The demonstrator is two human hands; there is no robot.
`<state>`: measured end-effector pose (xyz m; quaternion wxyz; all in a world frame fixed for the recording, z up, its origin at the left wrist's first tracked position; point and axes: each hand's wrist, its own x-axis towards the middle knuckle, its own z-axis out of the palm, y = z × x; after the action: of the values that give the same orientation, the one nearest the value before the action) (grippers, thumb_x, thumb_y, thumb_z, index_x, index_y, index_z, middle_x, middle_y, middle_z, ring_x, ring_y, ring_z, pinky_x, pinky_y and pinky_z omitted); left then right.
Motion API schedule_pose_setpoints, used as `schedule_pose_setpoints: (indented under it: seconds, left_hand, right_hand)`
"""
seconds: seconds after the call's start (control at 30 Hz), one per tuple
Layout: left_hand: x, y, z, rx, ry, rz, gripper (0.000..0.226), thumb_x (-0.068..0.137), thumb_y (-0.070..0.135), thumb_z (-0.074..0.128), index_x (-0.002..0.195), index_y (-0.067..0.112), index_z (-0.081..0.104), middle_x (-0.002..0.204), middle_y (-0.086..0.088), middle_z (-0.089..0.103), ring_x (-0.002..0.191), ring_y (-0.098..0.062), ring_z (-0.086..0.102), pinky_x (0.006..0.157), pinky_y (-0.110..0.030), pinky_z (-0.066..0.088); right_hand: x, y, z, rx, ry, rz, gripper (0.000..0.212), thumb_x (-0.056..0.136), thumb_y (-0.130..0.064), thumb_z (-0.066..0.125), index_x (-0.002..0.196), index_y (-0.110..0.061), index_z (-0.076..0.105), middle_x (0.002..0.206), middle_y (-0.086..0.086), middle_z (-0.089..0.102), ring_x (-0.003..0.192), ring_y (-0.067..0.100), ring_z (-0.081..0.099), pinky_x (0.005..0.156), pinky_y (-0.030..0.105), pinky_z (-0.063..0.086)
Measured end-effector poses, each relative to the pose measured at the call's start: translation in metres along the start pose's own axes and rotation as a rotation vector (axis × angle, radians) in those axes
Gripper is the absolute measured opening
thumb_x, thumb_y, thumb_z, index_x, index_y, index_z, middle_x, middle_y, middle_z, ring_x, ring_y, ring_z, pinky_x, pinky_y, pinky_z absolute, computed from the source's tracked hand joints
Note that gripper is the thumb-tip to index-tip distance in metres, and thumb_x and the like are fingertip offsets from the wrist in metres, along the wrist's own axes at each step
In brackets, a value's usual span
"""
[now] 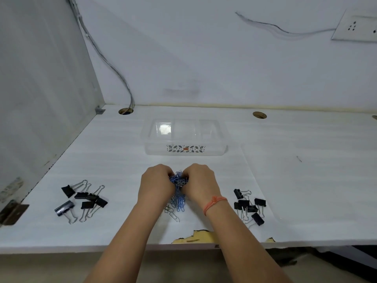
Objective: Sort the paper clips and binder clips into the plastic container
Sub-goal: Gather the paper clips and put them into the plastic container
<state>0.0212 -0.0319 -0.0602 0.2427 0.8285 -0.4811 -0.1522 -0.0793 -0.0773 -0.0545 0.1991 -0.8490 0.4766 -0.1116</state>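
A heap of blue and silver paper clips [178, 198] lies at the middle of the white table. My left hand [156, 183] and my right hand [201, 181] press against it from both sides, fingers curled into the clips. A few loose clips trail toward the front edge. Several black binder clips [82, 199] are scattered to the left, and another group of black binder clips [250, 205] lies to the right. Beyond my hands stands the clear plastic container [184, 149], with compartments that look empty.
The table [306, 180] meets a wall at the back and a panel on the left. Cable holes [259, 115] pierce the rear of the top; cables [114, 68] drop into the left one. The front edge is chipped [195, 237]. A wall socket [356, 27] sits top right.
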Motion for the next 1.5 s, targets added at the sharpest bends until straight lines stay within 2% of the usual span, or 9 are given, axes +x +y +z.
schedule_pose_setpoints:
  seconds: [0.17, 0.3, 0.6, 0.73, 0.83, 1.03, 1.23, 1.33, 1.5]
  left_hand:
    - [0.007, 0.015, -0.017, -0.046, -0.011, 0.0, 0.026, 0.064, 0.0, 0.062, 0.082, 0.016, 0.073, 0.078, -0.008, 0.072, 0.072, -0.024, 0.063, 0.046, -0.022, 0.037]
    - [0.033, 0.046, -0.047, -0.059, 0.03, 0.07, 0.025, 0.061, -0.001, 0.061, 0.08, 0.008, 0.074, 0.075, -0.014, 0.073, 0.074, -0.029, 0.069, 0.062, -0.034, 0.054]
    - [0.092, 0.076, -0.075, -0.11, -0.061, 0.066, 0.024, 0.06, -0.004, 0.064, 0.079, 0.007, 0.075, 0.065, -0.012, 0.07, 0.067, -0.026, 0.071, 0.051, -0.022, 0.044]
    - [0.139, 0.081, -0.071, -0.087, -0.098, 0.059, 0.023, 0.06, -0.003, 0.065, 0.081, 0.002, 0.075, 0.059, -0.009, 0.065, 0.058, -0.022, 0.065, 0.056, -0.022, 0.047]
    - [0.175, 0.077, -0.058, -0.063, -0.135, 0.045, 0.022, 0.057, -0.004, 0.067, 0.077, -0.001, 0.075, 0.064, -0.013, 0.067, 0.06, -0.024, 0.065, 0.072, -0.034, 0.058]
    - [0.212, 0.059, -0.019, -0.007, -0.214, -0.018, 0.018, 0.056, -0.003, 0.068, 0.063, 0.013, 0.064, 0.062, -0.012, 0.056, 0.057, -0.023, 0.053, 0.068, -0.031, 0.055]
    - [0.223, 0.063, -0.015, -0.036, -0.318, -0.059, 0.028, 0.074, -0.005, 0.069, 0.101, -0.001, 0.072, 0.088, -0.016, 0.074, 0.083, -0.026, 0.073, 0.083, -0.036, 0.058]
    - [0.222, 0.064, -0.014, -0.012, -0.269, -0.063, 0.026, 0.08, -0.003, 0.064, 0.105, 0.0, 0.07, 0.095, -0.015, 0.074, 0.08, -0.025, 0.074, 0.08, -0.037, 0.059]
    - [0.205, 0.064, -0.015, -0.011, -0.137, -0.047, 0.019, 0.074, -0.002, 0.064, 0.088, 0.003, 0.075, 0.074, -0.012, 0.071, 0.061, -0.024, 0.066, 0.061, -0.027, 0.055]
  right_hand:
    - [0.01, -0.006, -0.025, -0.033, 0.011, -0.004, 0.022, 0.076, -0.008, 0.067, 0.095, -0.016, 0.077, 0.09, 0.009, 0.073, 0.079, 0.023, 0.059, 0.062, 0.019, 0.037]
    - [0.032, -0.013, -0.07, -0.015, 0.079, -0.027, 0.021, 0.076, -0.007, 0.067, 0.094, -0.013, 0.076, 0.09, 0.01, 0.074, 0.08, 0.023, 0.065, 0.058, 0.018, 0.04]
    - [0.087, -0.015, -0.115, -0.014, 0.034, -0.022, 0.013, 0.072, -0.004, 0.069, 0.082, -0.006, 0.076, 0.079, 0.011, 0.077, 0.075, 0.018, 0.074, 0.076, 0.029, 0.059]
    - [0.132, -0.006, -0.116, 0.028, 0.006, 0.035, 0.015, 0.071, -0.003, 0.072, 0.085, -0.005, 0.076, 0.08, 0.01, 0.077, 0.069, 0.015, 0.074, 0.079, 0.03, 0.059]
    - [0.165, 0.003, -0.104, 0.014, -0.019, 0.058, 0.016, 0.069, -0.003, 0.074, 0.085, -0.003, 0.076, 0.081, 0.011, 0.077, 0.073, 0.017, 0.075, 0.08, 0.033, 0.06]
    - [0.205, 0.016, -0.065, -0.021, -0.116, 0.089, 0.019, 0.072, -0.006, 0.075, 0.089, 0.0, 0.074, 0.086, 0.013, 0.077, 0.079, 0.021, 0.075, 0.08, 0.035, 0.06]
    - [0.213, 0.019, -0.059, -0.019, -0.206, 0.128, 0.02, 0.077, -0.005, 0.071, 0.097, -0.002, 0.073, 0.095, 0.011, 0.076, 0.082, 0.02, 0.073, 0.078, 0.031, 0.06]
    - [0.206, 0.018, -0.06, -0.062, -0.1, 0.107, 0.015, 0.08, -0.004, 0.065, 0.093, -0.001, 0.07, 0.095, 0.012, 0.074, 0.085, 0.023, 0.07, 0.067, 0.024, 0.052]
    - [0.193, 0.014, -0.064, -0.06, 0.049, 0.083, 0.017, 0.076, -0.004, 0.066, 0.091, -0.001, 0.073, 0.092, 0.015, 0.074, 0.088, 0.026, 0.069, 0.076, 0.031, 0.056]
